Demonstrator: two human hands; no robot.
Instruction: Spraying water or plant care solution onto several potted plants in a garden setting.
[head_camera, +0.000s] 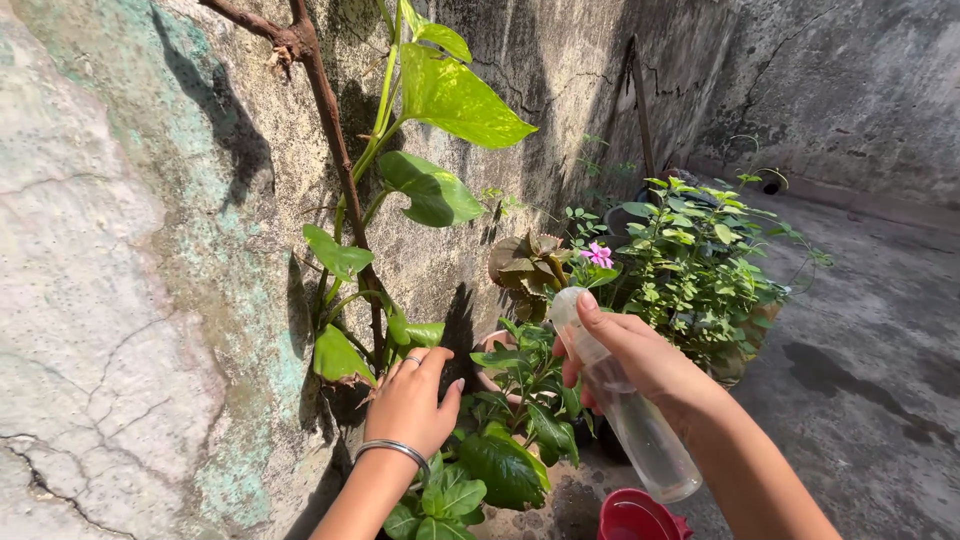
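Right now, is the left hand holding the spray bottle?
No. The right hand grips the clear spray bottle, while the left hand reaches toward the leaves of the climbing plant by the wall.

Hard sun falls from the upper right onto my wall (130, 300), throwing crisp dark leaf shadows across it. The upper right corner of the frame sits in dim shade. The yellow-green leaf (455, 95) glares. Focus is sharp, and the frame edges bend slightly.
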